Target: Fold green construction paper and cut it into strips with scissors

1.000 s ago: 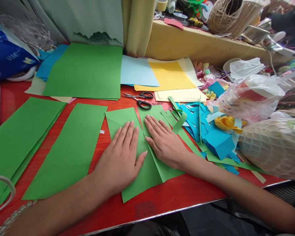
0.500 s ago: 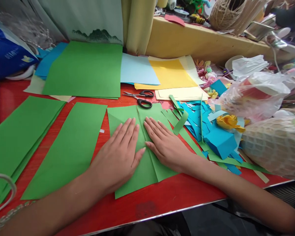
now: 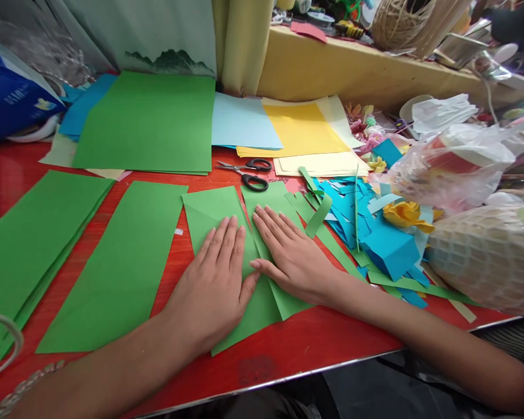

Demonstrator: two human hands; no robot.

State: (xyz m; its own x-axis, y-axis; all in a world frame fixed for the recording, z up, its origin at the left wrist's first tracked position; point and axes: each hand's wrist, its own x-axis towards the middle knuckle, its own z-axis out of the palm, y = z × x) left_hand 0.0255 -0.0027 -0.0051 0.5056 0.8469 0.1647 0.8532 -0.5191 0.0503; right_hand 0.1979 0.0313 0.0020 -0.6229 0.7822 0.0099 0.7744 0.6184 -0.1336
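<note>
My left hand [image 3: 216,279] lies flat, palm down, on a piece of green paper [image 3: 209,201], its fingers stretched out. Under my right hand [image 3: 290,256], also flat with fingers extended, is a second green paper piece [image 3: 279,195]. The inner edges of the two pieces run side by side, with a narrow red wedge of table between them at the top. My thumbs nearly meet over this line. Black-handled scissors [image 3: 243,169] rest just beyond the papers, slightly open. Left of my left hand lies another green strip of paper [image 3: 117,262].
Layered green sheets [image 3: 48,233] lie at the far left. Behind are a large green sheet [image 3: 148,122], light blue paper [image 3: 244,122] and yellow paper [image 3: 305,128]. Blue and green scraps [image 3: 349,215] crowd the right, beside a net-wrapped bundle [image 3: 484,262]. The red table's front edge [image 3: 283,380] is close.
My left hand has turned the left green piece slightly, its top moving left, so a gap has opened between the two pieces at the top. My right hand has barely moved.
</note>
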